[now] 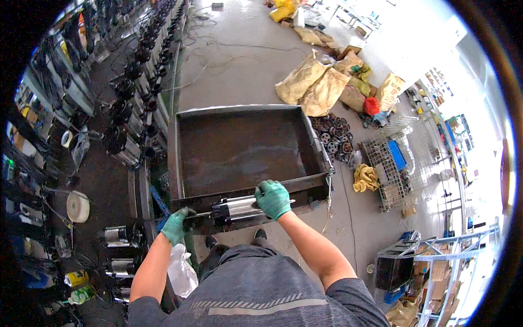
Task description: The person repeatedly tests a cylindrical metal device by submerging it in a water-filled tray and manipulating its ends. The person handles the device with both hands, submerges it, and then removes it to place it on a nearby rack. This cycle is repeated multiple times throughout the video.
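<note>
A cylindrical motor point(239, 209), silver along its body and black at its left end, lies sideways on the near ledge of a large metal tank point(184, 158). My right hand point(274, 199), in a green glove, is closed over the silver body near its right end. A thin shaft pokes out past that hand. At the black end a thin rod point(201, 215) runs leftward to my left hand point(174, 225), also gloved in green. Its fingers are closed around the rod's outer end, and the fingertips are dark and hard to make out.
Rows of similar motors point(126, 147) stand along the left, and several lie on the left bench point(121, 236). Right of the tank are a heap of dark round parts point(333, 136), tan sacks point(305, 76) and wire crates point(384, 169). Hoses cross the floor.
</note>
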Motion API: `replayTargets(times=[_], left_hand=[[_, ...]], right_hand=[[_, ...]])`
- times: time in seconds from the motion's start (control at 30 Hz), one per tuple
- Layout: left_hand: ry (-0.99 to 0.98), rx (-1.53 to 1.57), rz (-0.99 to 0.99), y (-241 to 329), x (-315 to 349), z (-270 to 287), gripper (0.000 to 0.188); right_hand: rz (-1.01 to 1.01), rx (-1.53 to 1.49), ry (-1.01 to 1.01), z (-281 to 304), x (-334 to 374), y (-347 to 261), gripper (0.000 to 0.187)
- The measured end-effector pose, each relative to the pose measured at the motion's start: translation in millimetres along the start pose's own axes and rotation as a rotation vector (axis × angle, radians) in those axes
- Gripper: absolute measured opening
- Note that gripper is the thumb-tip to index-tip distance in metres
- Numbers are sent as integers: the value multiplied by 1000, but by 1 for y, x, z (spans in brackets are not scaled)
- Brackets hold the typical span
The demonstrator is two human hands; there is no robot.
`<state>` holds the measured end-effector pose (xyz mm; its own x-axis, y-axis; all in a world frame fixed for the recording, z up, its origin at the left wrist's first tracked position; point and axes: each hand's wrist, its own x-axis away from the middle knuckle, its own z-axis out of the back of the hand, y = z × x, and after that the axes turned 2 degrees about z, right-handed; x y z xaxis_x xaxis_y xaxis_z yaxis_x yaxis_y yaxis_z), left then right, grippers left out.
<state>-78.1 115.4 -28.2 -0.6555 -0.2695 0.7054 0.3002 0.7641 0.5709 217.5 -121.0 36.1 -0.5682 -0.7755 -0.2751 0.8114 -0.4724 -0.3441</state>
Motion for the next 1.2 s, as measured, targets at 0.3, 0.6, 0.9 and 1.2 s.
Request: replayTargets(times=[0.3,0.6,0.9,1.2], left_hand=[[-128,56,-3,5,0,16,37],[-19,-222,151,19,-8,15,28],[-179,-163,215,22,-14,30,22],[-185,-418,145,27,-5,20,23]], right_hand=[[-12,-32,-20,6,0,-9,19],[-35,-32,-51,8,-2,-10,20],[-48,-19,-102,5,-1,-7,22],[-54,-5,-119,4,-2,-6,20]])
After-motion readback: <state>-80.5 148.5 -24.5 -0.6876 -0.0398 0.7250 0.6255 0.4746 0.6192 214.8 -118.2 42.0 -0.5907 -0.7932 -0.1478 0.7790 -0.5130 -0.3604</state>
